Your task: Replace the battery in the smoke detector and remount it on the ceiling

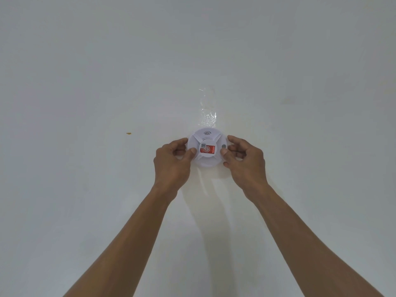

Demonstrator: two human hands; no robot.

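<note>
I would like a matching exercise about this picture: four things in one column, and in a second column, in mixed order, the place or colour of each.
Things:
1. left hand
2. right hand
3. sticker
4. clear tape

Places or colours:
A. red, on the face of the smoke detector
B. on the ceiling, just beyond the detector
C. grips the detector's left edge
D. grips the detector's right edge

Right pairs: 1-C, 2-D, 3-A, 4-B
</note>
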